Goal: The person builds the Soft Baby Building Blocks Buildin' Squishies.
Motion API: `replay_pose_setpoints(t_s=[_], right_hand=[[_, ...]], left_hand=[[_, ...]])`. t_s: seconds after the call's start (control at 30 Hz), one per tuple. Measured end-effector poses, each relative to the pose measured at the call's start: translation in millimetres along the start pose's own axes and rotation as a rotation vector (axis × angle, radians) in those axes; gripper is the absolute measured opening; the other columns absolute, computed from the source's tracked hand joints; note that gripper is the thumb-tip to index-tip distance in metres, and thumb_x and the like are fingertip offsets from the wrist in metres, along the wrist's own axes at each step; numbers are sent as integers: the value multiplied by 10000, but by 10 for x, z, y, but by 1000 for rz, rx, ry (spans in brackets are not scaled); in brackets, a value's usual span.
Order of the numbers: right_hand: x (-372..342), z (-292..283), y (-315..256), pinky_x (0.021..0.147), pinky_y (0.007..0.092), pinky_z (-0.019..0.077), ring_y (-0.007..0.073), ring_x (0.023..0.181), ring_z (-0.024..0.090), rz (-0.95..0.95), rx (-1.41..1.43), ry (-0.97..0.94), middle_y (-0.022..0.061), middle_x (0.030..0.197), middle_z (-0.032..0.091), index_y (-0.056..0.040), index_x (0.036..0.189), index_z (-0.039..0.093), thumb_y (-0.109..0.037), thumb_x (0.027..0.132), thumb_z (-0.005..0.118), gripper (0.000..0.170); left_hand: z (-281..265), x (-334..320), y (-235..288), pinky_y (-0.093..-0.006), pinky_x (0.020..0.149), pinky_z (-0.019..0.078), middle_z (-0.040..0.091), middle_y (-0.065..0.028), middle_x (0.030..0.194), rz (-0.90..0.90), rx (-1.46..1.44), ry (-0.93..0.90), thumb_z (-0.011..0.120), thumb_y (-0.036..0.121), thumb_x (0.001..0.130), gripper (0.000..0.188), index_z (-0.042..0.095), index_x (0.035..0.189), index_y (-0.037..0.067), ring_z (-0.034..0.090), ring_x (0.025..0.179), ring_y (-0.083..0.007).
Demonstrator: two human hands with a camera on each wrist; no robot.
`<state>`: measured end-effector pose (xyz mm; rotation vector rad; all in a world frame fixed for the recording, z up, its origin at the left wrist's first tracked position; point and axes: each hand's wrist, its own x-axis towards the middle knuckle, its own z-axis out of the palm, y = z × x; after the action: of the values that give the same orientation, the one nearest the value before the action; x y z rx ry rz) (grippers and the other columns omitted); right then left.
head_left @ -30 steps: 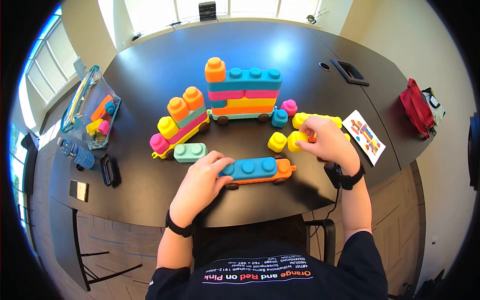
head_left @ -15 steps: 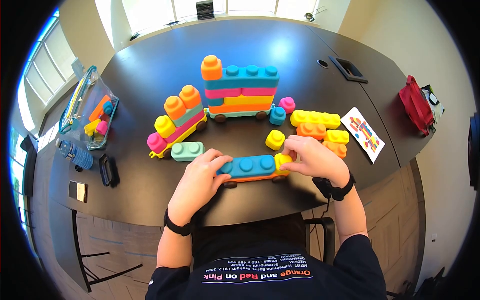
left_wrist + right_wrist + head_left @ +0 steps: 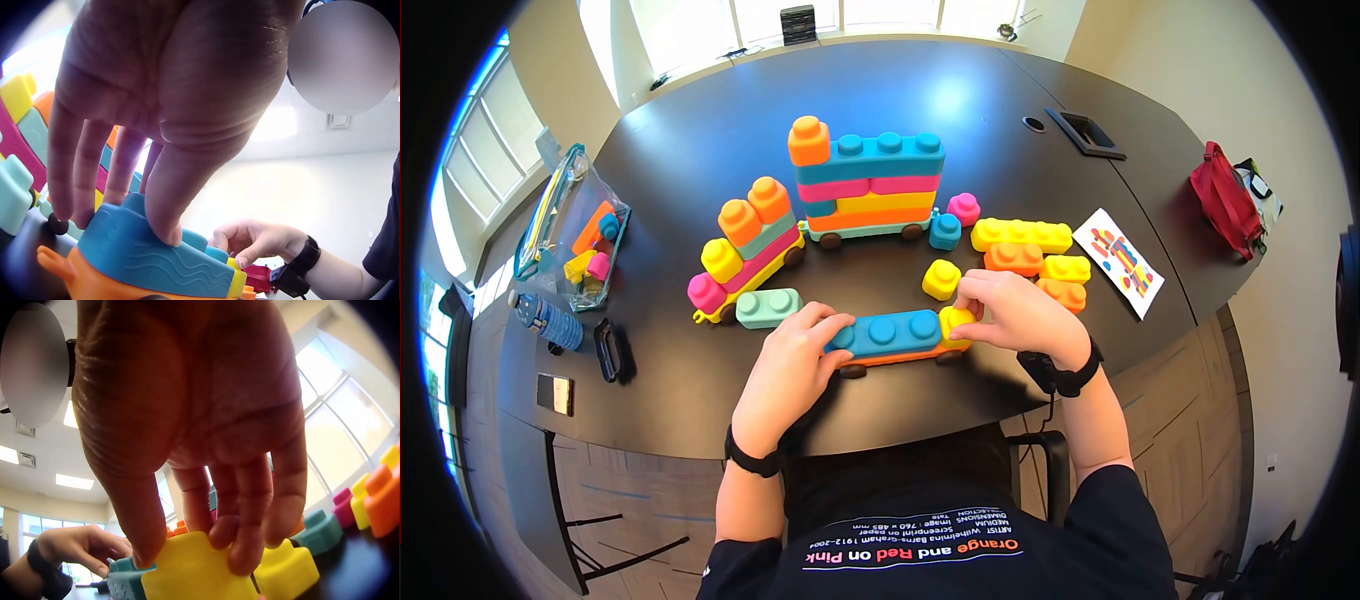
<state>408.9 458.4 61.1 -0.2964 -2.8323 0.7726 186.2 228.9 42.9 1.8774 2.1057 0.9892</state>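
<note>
My left hand (image 3: 785, 362) grips the left end of a long blue block (image 3: 883, 335), thumb on the near side and fingers on the far side. Under that block is an orange wheeled base (image 3: 103, 278), whose hook shows in the left wrist view. My right hand (image 3: 1025, 312) pinches a small yellow block (image 3: 197, 575) between thumb and fingers. This block sits at the base's right end, right beside the blue one. Just behind stands another small yellow block (image 3: 941, 280). A pale green block (image 3: 768, 308) lies beyond my left hand.
Behind are a tall block-built wagon (image 3: 870, 185) and a stepped wagon (image 3: 750, 245). Yellow and orange blocks (image 3: 1022, 236) lie right, beside a picture sheet (image 3: 1118, 262). A clear bag (image 3: 585, 230), water bottle (image 3: 547, 320) and black case (image 3: 608, 350) stand left.
My right hand has brought the small yellow block leftward and down onto the base's right end, covering the orange stud there. My left hand has kept its grip on the blue block.
</note>
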Motion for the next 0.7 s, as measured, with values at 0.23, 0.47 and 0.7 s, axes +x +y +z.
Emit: replay_pose_setpoints(t_s=[0.23,0.47,0.7], right_hand=[[13,-11,-3,741,364,538,245,814,664,1,2,-1,91,854,641,-9,916,649,-199,827,882,313],[50,-415,294,752,407,564,314,832,710,147,-121,267,136,894,685,-11,964,692,-261,842,850,319],[-63,-462,951,843,458,586,339,969,719,510,-733,106,146,978,722,-37,971,740,-232,840,824,250]], left_hand=[[1,-7,23,-436,899,566,674,-145,1161,-23,-9,4,807,35,840,385,703,1210,38,676,1034,-384],[5,-12,13,-434,895,567,673,-150,1161,-17,-13,12,803,25,840,387,703,1214,38,676,1033,-384],[6,-11,8,-429,894,566,670,-154,1160,-17,-17,5,804,28,840,397,698,1223,30,674,1031,-382]])
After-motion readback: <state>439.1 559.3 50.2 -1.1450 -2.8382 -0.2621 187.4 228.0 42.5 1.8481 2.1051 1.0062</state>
